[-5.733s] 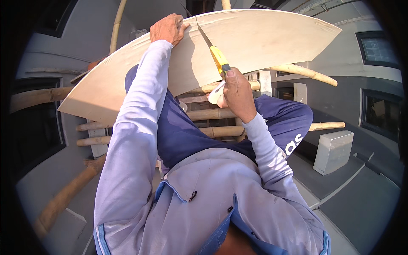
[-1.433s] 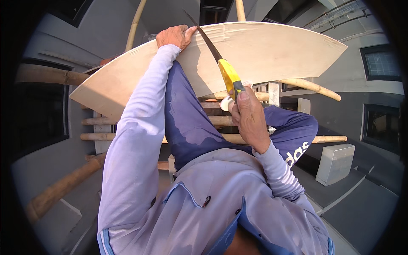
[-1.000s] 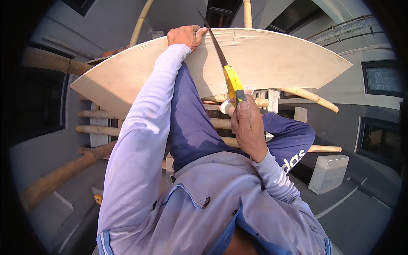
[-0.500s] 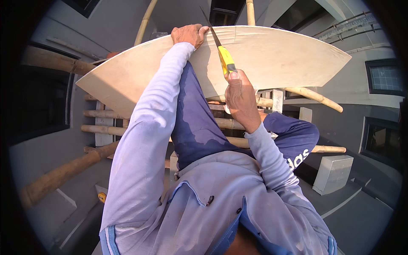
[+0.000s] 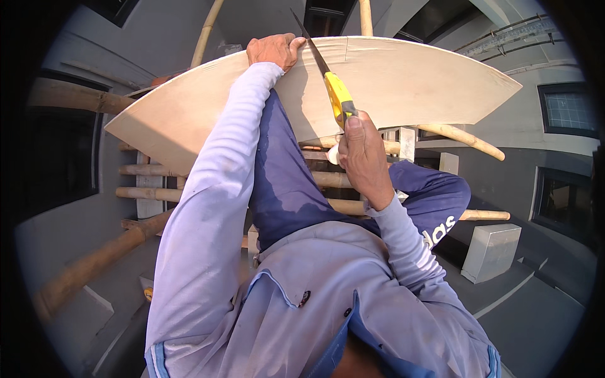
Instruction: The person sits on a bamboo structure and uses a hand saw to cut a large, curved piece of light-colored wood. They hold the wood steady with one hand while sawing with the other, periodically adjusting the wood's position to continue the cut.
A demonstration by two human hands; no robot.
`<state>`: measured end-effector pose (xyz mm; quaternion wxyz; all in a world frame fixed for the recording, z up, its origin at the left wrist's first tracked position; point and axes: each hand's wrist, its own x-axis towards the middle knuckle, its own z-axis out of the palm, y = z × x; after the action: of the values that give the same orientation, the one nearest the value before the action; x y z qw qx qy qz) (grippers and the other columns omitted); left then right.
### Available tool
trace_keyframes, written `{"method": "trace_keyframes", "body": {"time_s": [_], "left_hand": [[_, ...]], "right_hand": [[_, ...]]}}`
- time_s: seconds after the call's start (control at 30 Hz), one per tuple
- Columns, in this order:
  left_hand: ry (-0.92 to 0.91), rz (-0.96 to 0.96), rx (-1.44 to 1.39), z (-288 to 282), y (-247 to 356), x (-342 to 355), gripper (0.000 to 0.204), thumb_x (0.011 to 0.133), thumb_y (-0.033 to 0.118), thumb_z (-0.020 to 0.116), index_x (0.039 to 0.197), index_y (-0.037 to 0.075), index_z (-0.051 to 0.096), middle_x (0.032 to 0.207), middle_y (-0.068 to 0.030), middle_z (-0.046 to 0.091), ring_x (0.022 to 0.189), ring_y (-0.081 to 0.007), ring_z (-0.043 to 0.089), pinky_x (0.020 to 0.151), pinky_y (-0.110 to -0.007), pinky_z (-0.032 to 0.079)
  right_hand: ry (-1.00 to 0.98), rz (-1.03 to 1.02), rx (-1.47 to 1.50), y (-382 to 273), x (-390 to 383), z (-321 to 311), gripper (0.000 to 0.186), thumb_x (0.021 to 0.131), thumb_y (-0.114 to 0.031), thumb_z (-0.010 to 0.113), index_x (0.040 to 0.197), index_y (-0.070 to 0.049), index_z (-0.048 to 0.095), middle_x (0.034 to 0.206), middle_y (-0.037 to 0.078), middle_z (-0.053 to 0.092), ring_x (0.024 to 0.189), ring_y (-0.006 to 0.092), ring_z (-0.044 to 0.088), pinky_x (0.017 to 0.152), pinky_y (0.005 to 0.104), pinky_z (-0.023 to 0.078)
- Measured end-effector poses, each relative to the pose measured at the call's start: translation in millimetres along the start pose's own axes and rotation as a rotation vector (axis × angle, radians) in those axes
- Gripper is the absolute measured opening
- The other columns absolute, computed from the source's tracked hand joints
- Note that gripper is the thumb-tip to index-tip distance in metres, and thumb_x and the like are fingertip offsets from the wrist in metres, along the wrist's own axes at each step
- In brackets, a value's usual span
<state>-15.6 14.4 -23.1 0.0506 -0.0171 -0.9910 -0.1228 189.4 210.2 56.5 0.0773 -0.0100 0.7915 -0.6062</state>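
Note:
A wide, pale plywood board (image 5: 403,82) lies across the bamboo poles in front of me, its far edge looking curved. My left hand (image 5: 275,51) grips that far edge, thumb on top and fingers over the rim, with the saw blade just right of the thumb. Closed round the handle of a hand saw (image 5: 339,94), yellow with dark grey, is my right hand (image 5: 364,148). The dark, narrow blade crosses the board's far edge and points away to the upper left. A short line marks the board right of the blade. My left leg presses against the near side.
Bamboo poles (image 5: 148,194) form a scaffold under and around me. A grey box-shaped block (image 5: 492,253) stands at the lower right. A small yellow object (image 5: 149,293) lies low on the left. Grey walls with dark-framed windows (image 5: 570,108) flank both sides.
My right hand has drawn the saw slightly back toward me, its handle now lower and a little to the right. The left hand keeps its hold on the board; the view has shifted slightly.

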Motion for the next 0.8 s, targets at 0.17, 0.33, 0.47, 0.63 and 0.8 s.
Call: {"method": "trace_keyframes", "body": {"time_s": [0.17,0.33,0.47,0.63,0.8], "left_hand": [[-0.005,-0.053,-0.032,3.2,4.2,9.4,0.048,0.101,0.054,0.040,0.115,0.023,0.075,0.099,-0.0081,0.076,0.097,-0.0277,0.070,0.091,-0.043,0.042],[0.012,-0.086,-0.018,12.6,-8.5,20.1,0.047,0.101,0.053,0.040,0.111,0.023,0.076,0.097,-0.0071,0.076,0.095,-0.0271,0.070,0.089,-0.043,0.040],[0.023,-0.031,-0.023,-1.7,2.2,4.2,0.046,0.100,0.052,0.041,0.105,0.022,0.076,0.094,-0.0082,0.075,0.094,-0.0282,0.070,0.087,-0.044,0.040],[0.077,-0.001,-0.005,10.7,-8.9,8.9,0.046,0.100,0.052,0.041,0.103,0.022,0.076,0.092,-0.0094,0.075,0.091,-0.0294,0.070,0.084,-0.044,0.041],[0.022,-0.022,-0.014,-6.8,0.4,-4.4,0.046,0.101,0.051,0.041,0.107,0.021,0.076,0.094,-0.0089,0.075,0.090,-0.0277,0.070,0.083,-0.044,0.041]], "right_hand": [[-0.026,-0.015,0.037,12.5,-31.1,-3.1,0.042,0.110,-0.036,0.035,0.113,0.002,0.052,0.065,0.002,0.043,0.054,0.0090,0.042,0.052,0.0266,0.036],[-0.050,0.070,0.033,-29.2,-92.3,-27.2,0.043,0.110,-0.036,0.033,0.110,0.002,0.054,0.063,0.001,0.042,0.053,0.0083,0.041,0.051,0.0264,0.034],[0.008,-0.041,-0.075,11.0,-29.2,-10.2,0.041,0.109,-0.035,0.038,0.100,0.001,0.055,0.060,0.007,0.046,0.052,0.0189,0.049,0.051,0.0333,0.038],[0.094,-0.217,-0.113,40.7,20.7,9.1,0.039,0.110,-0.035,0.038,0.109,0.000,0.053,0.067,0.001,0.043,0.054,0.0077,0.042,0.050,0.0265,0.036],[0.028,-0.067,-0.041,40.5,-2.4,18.1,0.039,0.109,-0.035,0.036,0.117,0.001,0.051,0.068,0.011,0.056,0.060,0.0192,0.058,0.056,0.0328,0.044]]}}
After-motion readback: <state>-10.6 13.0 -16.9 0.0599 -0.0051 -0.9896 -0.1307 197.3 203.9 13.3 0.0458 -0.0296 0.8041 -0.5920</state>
